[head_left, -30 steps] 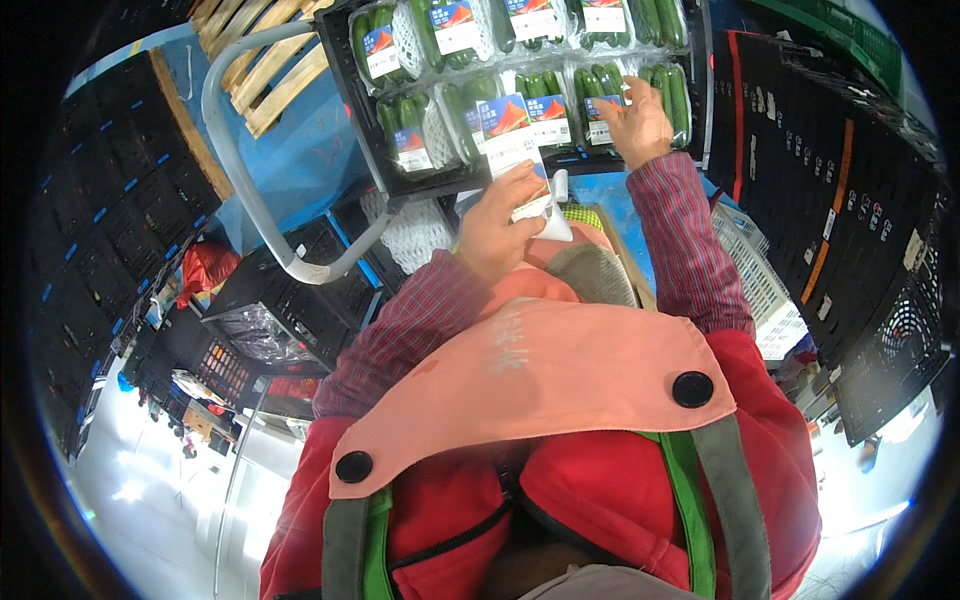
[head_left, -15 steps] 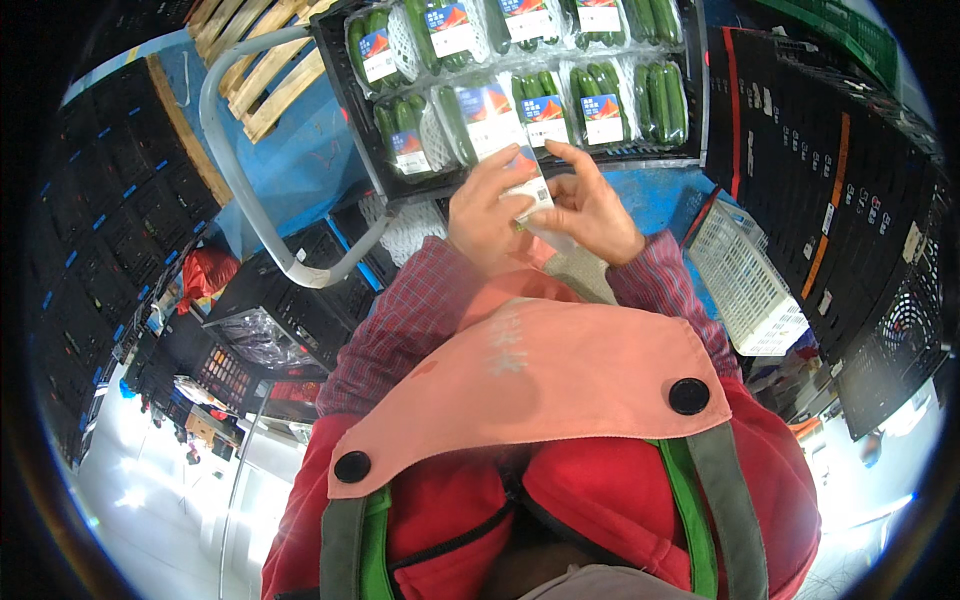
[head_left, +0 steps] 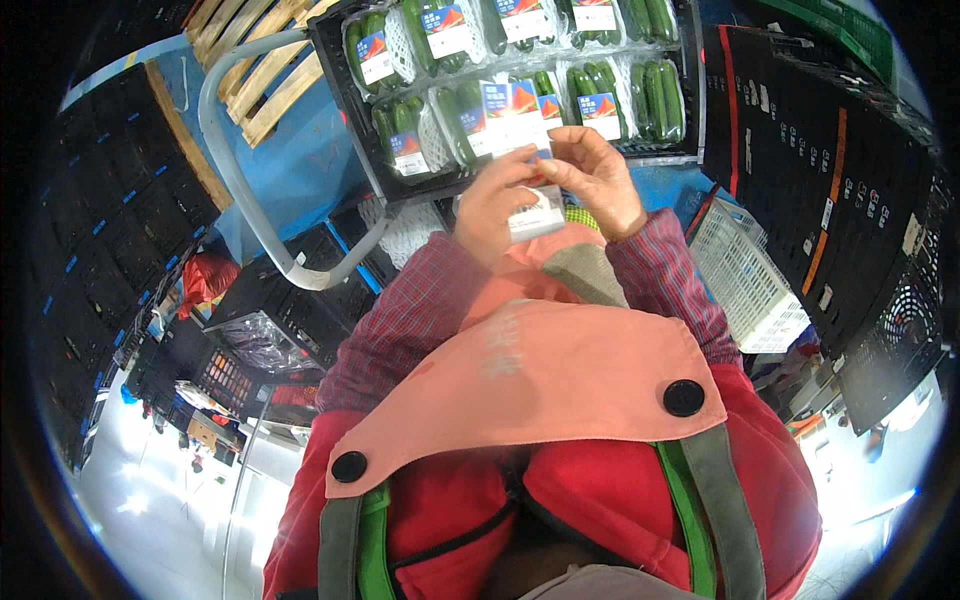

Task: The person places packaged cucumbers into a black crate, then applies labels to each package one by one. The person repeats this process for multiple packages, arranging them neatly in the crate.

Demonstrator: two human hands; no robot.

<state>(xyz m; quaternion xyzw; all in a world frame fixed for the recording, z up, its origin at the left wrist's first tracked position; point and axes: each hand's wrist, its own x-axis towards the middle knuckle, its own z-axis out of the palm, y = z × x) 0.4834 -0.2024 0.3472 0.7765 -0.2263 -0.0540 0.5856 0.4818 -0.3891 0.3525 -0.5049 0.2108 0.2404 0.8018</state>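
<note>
In front of me stands a black crate [head_left: 352,150] holding two rows of clear-wrapped cucumber packs [head_left: 658,100], several with white foam netting between them. Many packs carry a blue, red and white label [head_left: 600,115]. Over the near row's middle I hold a strip of similar labels [head_left: 515,130]. My left hand [head_left: 490,210] is closed around the strip's left side, and my right hand [head_left: 600,190] pinches its right edge between thumb and fingers. A white lower part [head_left: 540,215] of the strip hangs below my fingers, partly covered by them.
A grey curved tube handle [head_left: 235,185] rises left of the crate, near a wooden pallet [head_left: 265,80]. Stacked black crates [head_left: 790,140] line the right, with a white basket [head_left: 745,270] beside them. More black crates [head_left: 100,230] stand far left.
The label strip has shifted, its upper labels now more to the right and a white part showing lower down. My right hand has closed in to pinch its edge.
</note>
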